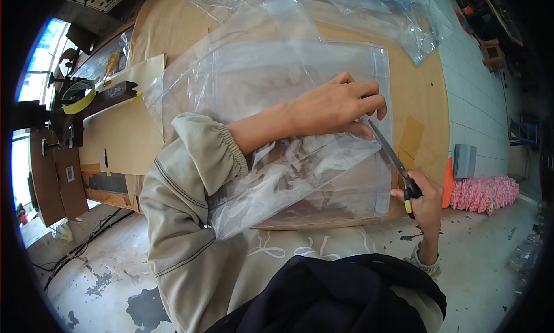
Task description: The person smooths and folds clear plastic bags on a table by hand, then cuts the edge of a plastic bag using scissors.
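Note:
My right hand (426, 200) grips a pair of scissors (395, 160) with dark blades and a black-and-yellow handle. The blades point up and left over the right side of a clear plastic bag (323, 212), their tips close to my left thumb. Stretched across the plastic, my left hand (340, 105) has its fingers bent and its thumb against the film, holding it; the fingertips' exact contact is partly hidden. A loose, wrinkled plastic layer (300, 171) lies folded diagonally below my left forearm. Whether the blades are apart is hard to tell.
Brown paper covers the table (435, 108), with a strip of tape (411, 138) at right. More clear plastic (381, 16) lies at the far side. A tape roll (79, 96) hangs on a dark metal fixture at left. A pink bundle (485, 193) sits beyond the right edge.

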`<state>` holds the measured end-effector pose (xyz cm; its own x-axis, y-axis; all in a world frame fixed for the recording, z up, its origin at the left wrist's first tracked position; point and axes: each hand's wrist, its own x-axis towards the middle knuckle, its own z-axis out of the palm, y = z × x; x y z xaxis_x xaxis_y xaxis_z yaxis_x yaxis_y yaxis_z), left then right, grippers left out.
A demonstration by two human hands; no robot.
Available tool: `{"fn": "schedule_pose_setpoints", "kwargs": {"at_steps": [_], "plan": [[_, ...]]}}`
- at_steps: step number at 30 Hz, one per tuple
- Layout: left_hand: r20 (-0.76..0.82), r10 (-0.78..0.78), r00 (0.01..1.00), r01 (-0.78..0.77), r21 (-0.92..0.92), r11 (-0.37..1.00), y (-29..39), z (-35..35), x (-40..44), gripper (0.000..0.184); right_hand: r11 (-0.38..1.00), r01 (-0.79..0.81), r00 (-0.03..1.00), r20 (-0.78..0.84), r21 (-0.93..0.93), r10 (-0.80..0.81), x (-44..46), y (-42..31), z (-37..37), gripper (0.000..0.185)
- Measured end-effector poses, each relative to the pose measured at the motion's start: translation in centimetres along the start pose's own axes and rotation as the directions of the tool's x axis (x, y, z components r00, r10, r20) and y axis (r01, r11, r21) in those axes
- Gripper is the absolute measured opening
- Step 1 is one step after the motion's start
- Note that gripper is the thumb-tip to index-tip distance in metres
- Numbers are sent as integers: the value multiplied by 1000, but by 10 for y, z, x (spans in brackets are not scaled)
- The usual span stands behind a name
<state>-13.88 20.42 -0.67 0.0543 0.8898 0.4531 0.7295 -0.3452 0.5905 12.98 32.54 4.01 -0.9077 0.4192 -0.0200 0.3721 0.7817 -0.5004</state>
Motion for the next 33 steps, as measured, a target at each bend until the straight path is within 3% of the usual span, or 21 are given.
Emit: {"fn": "schedule_pose_setpoints", "kwargs": {"at_steps": [8, 11, 14, 20, 23, 26, 33], "plan": [[-31, -22, 999, 25, 106, 994, 2, -1, 0, 43, 1000, 26, 998, -52, -3, -26, -3, 7, 1, 29], [-62, -9, 998, 14, 87, 996, 1, 0, 0, 43, 998, -68, 998, -15, 7, 68, -2, 4, 0, 27], [-56, -24, 998, 29, 84, 996, 2, -1, 0, 48, 990, -135, 990, 45, 49, 133, 1, -2, -4, 31], [-78, -58, 995, 61, 43, 997, 2, 1, -2, 57, 992, -125, 990, 60, 18, 124, 1, 6, -10, 36], [-67, -105, 992, 113, 137, 984, 5, -1, -1, 62, 993, -117, 991, 61, 20, 116, 0, 7, -12, 36], [-167, -60, 984, 98, 233, 968, 1, 2, -2, 68, 984, -160, 985, 82, 74, 154, 0, 9, -12, 36], [-176, -57, 983, 102, 260, 960, 3, 6, 0, 70, 989, -141, 988, 62, 37, 138, 6, -2, -7, 34]]}}
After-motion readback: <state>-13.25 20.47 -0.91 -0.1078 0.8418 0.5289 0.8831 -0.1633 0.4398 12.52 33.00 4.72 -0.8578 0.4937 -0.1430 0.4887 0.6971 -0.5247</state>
